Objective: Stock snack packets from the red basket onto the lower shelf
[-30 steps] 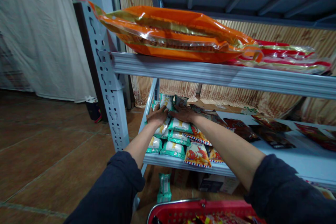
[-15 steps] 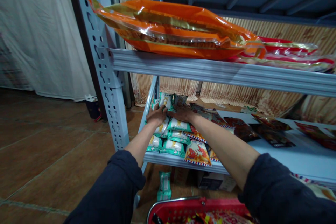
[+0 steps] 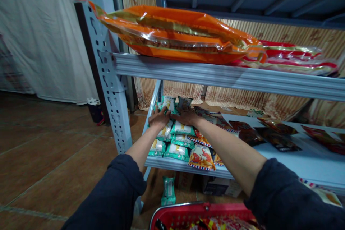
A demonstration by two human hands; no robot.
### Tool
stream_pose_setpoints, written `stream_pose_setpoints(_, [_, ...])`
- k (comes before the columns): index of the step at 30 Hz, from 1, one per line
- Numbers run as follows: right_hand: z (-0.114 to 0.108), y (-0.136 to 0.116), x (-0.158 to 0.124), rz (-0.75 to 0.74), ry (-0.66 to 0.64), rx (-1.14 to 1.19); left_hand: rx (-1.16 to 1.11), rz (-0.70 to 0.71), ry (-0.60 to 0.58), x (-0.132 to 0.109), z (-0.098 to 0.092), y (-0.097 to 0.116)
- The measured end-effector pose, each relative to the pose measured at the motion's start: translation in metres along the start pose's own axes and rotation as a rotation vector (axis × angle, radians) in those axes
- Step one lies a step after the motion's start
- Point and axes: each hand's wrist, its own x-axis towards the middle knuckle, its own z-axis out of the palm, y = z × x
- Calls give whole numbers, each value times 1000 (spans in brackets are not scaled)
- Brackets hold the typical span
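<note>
Left hand [image 3: 159,118] open on green-white packets [image 3: 178,152], right hand [image 3: 186,117] open alongside; metal shelf [image 3: 188,163], tiled floor [image 3: 54,161] beyond.

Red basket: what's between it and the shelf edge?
Head view: a green-and-white packet and cardboard boxes lie between the red basket and the shelf edge.

Glossy orange plastic bag [image 3: 175,34], crinkled shiny plastic packets [image 3: 178,152], smooth painted metal shelf [image 3: 229,75], punched painted metal upright [image 3: 107,61], matt wrinkled cloth curtain [image 3: 40,36], semi-gloss brown floor tiles [image 3: 54,161], hard red plastic basket [image 3: 199,210], matt dark cloth sleeve [image 3: 293,194]
</note>
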Motion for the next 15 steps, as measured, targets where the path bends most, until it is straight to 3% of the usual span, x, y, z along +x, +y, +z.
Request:
stream_pose_setpoints(4, [-2, -8, -6, 10, 66, 4, 7, -45, 77, -4, -4, 1])
stream_pose_setpoints(8, [-7, -10, -11, -14, 97, -29, -19, -14, 88, -13, -11, 1])
stream_pose_setpoints(12, [-10, -4, -12, -40, 137, -64, -51, -70, 63, -27, -22, -3])
stream_pose_setpoints(15, [-12, 0, -12, -42, 107, -29, -38, -45, 69, -40, -28, -6])
